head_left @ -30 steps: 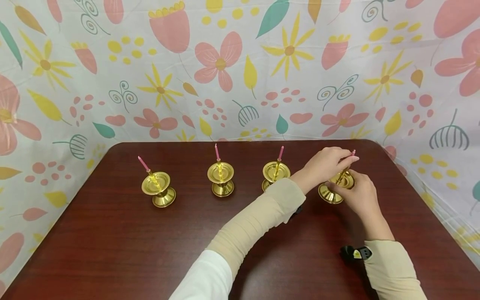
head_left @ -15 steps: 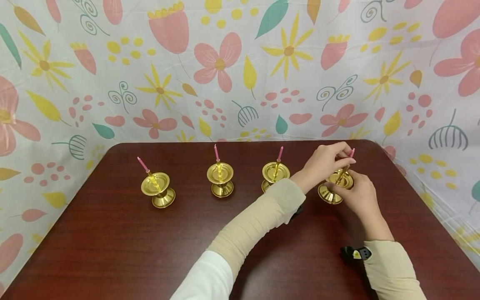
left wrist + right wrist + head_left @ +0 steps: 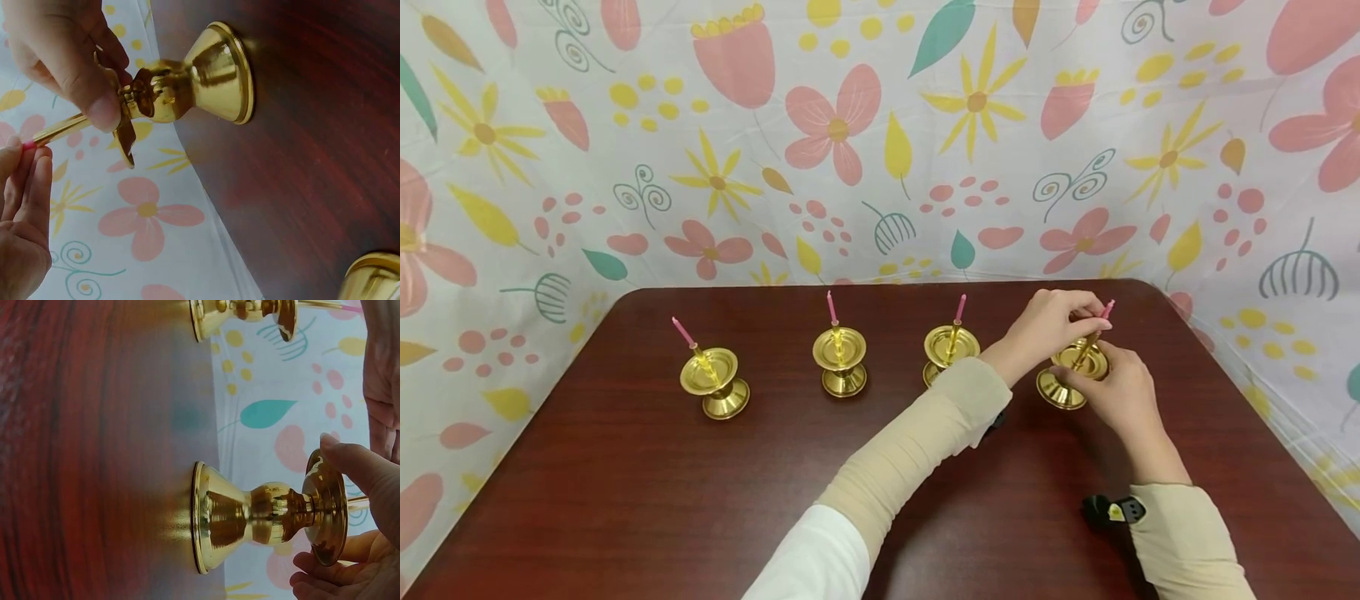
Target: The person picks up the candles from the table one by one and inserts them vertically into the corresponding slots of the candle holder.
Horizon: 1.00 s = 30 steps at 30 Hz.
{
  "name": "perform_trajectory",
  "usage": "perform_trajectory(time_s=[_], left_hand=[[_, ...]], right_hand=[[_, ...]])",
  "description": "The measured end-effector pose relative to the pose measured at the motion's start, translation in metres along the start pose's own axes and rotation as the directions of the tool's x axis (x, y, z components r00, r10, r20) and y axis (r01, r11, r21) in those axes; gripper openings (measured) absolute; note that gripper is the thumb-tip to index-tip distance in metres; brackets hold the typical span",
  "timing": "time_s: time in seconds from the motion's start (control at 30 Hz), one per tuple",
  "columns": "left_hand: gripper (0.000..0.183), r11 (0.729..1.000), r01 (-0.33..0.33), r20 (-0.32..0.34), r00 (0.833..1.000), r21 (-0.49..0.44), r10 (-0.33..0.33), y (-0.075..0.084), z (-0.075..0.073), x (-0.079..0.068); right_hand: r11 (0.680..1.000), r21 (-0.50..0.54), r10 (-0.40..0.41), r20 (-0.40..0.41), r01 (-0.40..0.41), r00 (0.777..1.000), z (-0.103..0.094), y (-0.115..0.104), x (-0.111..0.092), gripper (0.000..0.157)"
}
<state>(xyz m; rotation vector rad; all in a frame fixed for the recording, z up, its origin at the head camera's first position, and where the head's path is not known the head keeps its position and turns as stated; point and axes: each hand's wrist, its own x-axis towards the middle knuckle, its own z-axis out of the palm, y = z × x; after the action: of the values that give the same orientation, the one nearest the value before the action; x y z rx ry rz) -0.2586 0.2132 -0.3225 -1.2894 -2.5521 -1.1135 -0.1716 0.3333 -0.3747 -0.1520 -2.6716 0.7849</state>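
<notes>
At the table's right end stands a gold candle holder (image 3: 1062,392) with a dish on top and a thin gold tube rising from it. A small pink candle (image 3: 1108,307) sticks out of the tube. My left hand (image 3: 1049,325) pinches this candle between thumb and fingers; in the left wrist view, a bit of the pink candle (image 3: 29,145) shows at its fingertips. With thumb and fingers on opposite sides, my right hand (image 3: 1122,390) grips the rim of the dish (image 3: 326,506). The holder's base stays upright on the table.
Several similar holders stand in a row leftward: one partly behind my left sleeve (image 3: 952,346), a middle one (image 3: 845,379), and a far-left one (image 3: 726,400). Each bears a pink candle. Dark wooden table (image 3: 700,500); a flower-printed cloth (image 3: 880,117) hangs behind it.
My left fingers have shifted slightly on the candle, and more of its pink tip shows. The right hand keeps its grip on the dish.
</notes>
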Motion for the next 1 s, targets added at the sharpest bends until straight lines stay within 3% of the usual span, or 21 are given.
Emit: perform_trajectory(time_s=[0.17,0.4,0.57,0.7,1.0], left_hand=[[0.013,0.998,0.002,-0.041,0.999,0.058,0.000,0.006,0.005,-0.002],[0.015,0.974,-0.009,-0.131,0.991,0.226,0.040,0.018,0.013,-0.007],[0.012,0.983,0.026,-0.170,0.985,0.184,0.006,0.018,0.013,-0.008],[0.012,0.989,0.066,-0.142,0.989,0.133,-0.047,0.015,0.011,-0.007],[0.013,0.983,0.121,-0.085,0.990,0.139,-0.110,0.011,0.008,-0.007]], right_hand=[[1.000,-0.015,0.021,0.004,-0.021,1.000,-0.004,0.000,-0.002,0.051],[0.998,-0.022,-0.056,-0.053,0.055,0.997,-0.005,0.005,-0.002,0.038],[0.998,-0.015,-0.061,-0.049,0.060,0.997,-0.005,0.003,0.000,0.041],[0.999,-0.011,-0.048,-0.033,0.047,0.998,-0.004,0.002,0.001,0.037],[1.000,-0.003,-0.022,-0.011,0.021,1.000,0.002,0.001,0.000,0.047]])
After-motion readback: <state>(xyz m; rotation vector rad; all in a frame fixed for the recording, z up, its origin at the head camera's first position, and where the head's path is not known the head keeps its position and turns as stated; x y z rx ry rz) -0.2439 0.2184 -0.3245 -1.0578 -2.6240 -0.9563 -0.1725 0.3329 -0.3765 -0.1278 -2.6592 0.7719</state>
